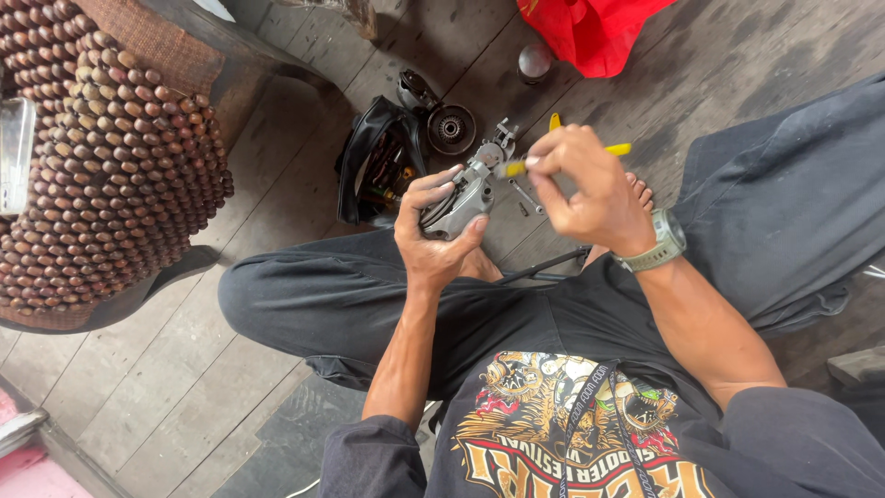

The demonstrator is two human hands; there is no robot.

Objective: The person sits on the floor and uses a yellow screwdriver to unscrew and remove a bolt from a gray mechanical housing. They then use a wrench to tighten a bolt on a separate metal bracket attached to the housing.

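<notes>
Head cam: person sits cross-legged on a wood plank floor (277, 194). Left hand (435, 231) has its grip closed round a grey metal part (461, 198), held up over the lap, thumb underneath. Right hand (590, 189), w/ a watch (662, 242) on the wrist, pinches a yellow-handled tool (516, 167) whose tip sits right at the part. Black tool bag (378, 166) and a round pulley-type piece (451, 129) lie on the floor just beyond, red bag (590, 32) further back, beaded seat cover (101, 157) off to the left.

Both hands raised, fingers (441, 189) curled shut.
</notes>
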